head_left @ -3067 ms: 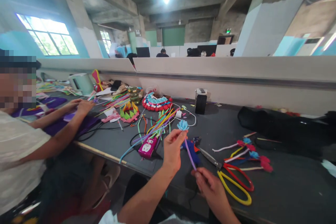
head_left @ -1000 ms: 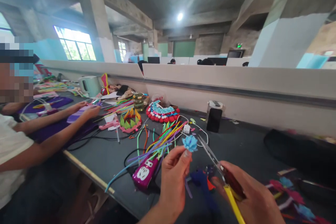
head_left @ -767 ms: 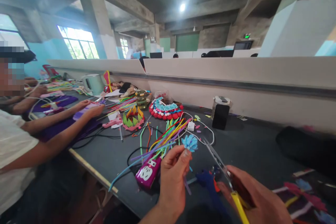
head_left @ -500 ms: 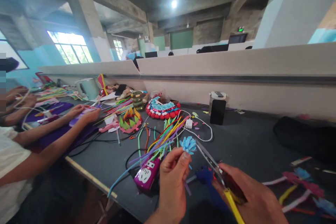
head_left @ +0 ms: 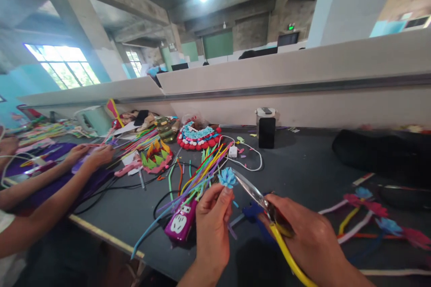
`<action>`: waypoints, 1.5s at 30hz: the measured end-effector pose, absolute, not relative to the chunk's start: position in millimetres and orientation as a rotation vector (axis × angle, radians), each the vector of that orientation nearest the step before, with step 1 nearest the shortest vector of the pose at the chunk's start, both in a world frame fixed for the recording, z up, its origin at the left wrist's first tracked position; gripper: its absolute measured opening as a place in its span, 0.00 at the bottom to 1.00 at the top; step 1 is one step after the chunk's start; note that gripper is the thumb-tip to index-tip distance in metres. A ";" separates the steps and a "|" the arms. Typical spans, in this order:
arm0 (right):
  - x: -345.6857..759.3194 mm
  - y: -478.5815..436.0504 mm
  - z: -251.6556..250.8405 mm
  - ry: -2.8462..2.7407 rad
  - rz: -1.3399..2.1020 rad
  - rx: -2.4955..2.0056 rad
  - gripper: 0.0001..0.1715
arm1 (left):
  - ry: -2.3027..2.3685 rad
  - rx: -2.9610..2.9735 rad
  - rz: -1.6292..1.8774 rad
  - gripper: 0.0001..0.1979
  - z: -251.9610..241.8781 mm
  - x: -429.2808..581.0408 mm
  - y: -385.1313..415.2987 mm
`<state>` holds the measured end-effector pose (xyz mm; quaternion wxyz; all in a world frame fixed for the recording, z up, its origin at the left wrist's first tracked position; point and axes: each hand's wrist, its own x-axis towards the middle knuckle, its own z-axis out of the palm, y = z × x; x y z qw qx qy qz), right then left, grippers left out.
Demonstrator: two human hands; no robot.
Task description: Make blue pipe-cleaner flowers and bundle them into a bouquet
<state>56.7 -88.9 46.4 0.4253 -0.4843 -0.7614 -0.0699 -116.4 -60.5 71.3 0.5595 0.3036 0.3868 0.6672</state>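
Note:
Between the thumb and fingers of my left hand (head_left: 213, 224) is a small blue flower (head_left: 227, 177) with layered petals, held upright above the table. My right hand (head_left: 303, 233) grips a pair of scissors (head_left: 251, 188) with silver blades and yellow handles. The blade tips point up and left and reach the flower's right edge; whether they touch it, I cannot tell. Beneath my right hand lies a dark blue object (head_left: 254, 210), partly hidden. A purple power strip (head_left: 182, 222) sits left of my left hand, with a bundle of coloured fuzzy stems (head_left: 205, 170) lying across its far end.
Finished-looking blue and pink flowers on stems (head_left: 367, 206) lie at right. Farther back are a red, white and blue beaded collar (head_left: 198, 136), a leafy crown (head_left: 156, 157), a white charger (head_left: 232, 151) and a phone (head_left: 267, 132). A co-worker's hands (head_left: 90, 157) work at left.
The view has swung right, so the scene shifts left. Both hands keep their hold on flower and scissors. The scissor blades look closer together than before.

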 end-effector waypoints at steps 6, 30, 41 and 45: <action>61.0 -85.3 36.1 -1.906 -0.259 -1.229 0.15 | 0.997 0.772 1.587 0.11 66.9 -117.4 -53.8; 81.2 -110.1 9.6 -1.897 0.088 -1.476 0.10 | 1.009 0.938 1.397 0.11 63.5 -85.7 -61.0; 81.4 -104.1 -11.2 -1.753 0.242 -1.445 0.09 | 1.073 0.966 1.337 0.13 56.3 -72.2 -55.0; 82.4 -101.5 -8.9 -1.744 0.222 -1.434 0.10 | 1.035 0.926 1.317 0.14 55.1 -74.7 -53.6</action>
